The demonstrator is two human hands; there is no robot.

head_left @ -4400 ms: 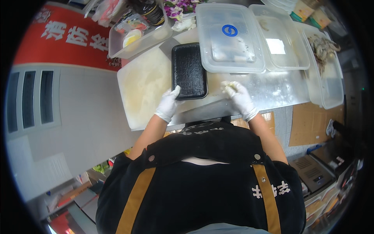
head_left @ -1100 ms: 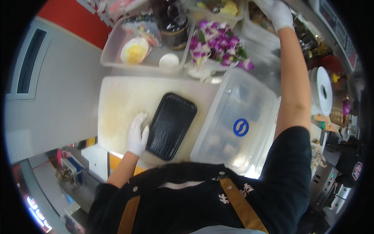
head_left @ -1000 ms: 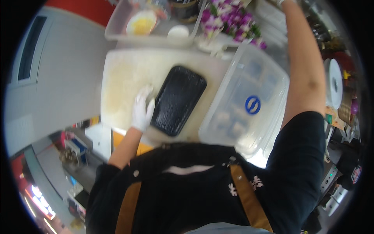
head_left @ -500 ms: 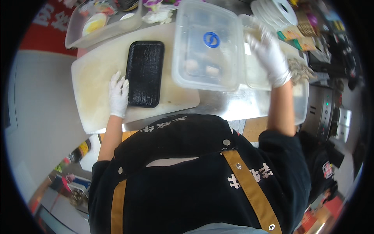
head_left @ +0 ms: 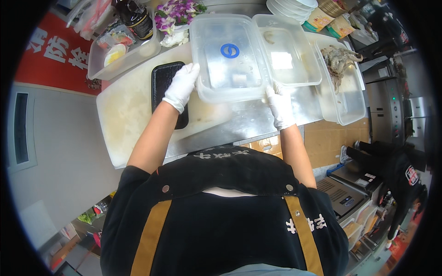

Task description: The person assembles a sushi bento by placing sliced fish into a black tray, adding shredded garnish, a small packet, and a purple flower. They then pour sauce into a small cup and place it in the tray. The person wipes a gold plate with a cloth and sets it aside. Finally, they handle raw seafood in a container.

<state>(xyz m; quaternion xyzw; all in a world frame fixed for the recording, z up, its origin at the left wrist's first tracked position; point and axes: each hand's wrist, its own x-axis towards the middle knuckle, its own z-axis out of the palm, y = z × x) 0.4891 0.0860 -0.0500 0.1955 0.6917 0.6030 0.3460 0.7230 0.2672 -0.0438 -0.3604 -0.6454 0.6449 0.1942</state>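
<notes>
2 gloved hands meet a clear box with a pale lid (head_left: 214,34), marked by a blue oval (head_left: 229,50). Taking that box as the clock's centre, the left hand (head_left: 183,86) touches its side at about 8 o'clock, fingers pressed together; whether they pinch the rim I cannot tell. The right hand (head_left: 279,106) is at the corner near 4 o'clock, fingers bent and close together, its exact grip hidden. Under the left wrist, at 8 o'clock, a black tray (head_left: 160,83) lies on a white cutting board (head_left: 124,110), which rests on a metal counter (head_left: 306,103). Just beside the box at 3 o'clock is a 2nd clear box (head_left: 299,57), and farther out that way a 3rd (head_left: 350,108) with greyish seafood (head_left: 338,60) piled in it. Purple and white flowers (head_left: 172,14) sit at 10 o'clock, a clear tub (head_left: 138,59) with a dark bottle (head_left: 138,20) at 9, and stacked white plates (head_left: 290,11) at 2. Well apart, at 4, is a person in dark clothes (head_left: 398,172).
</notes>
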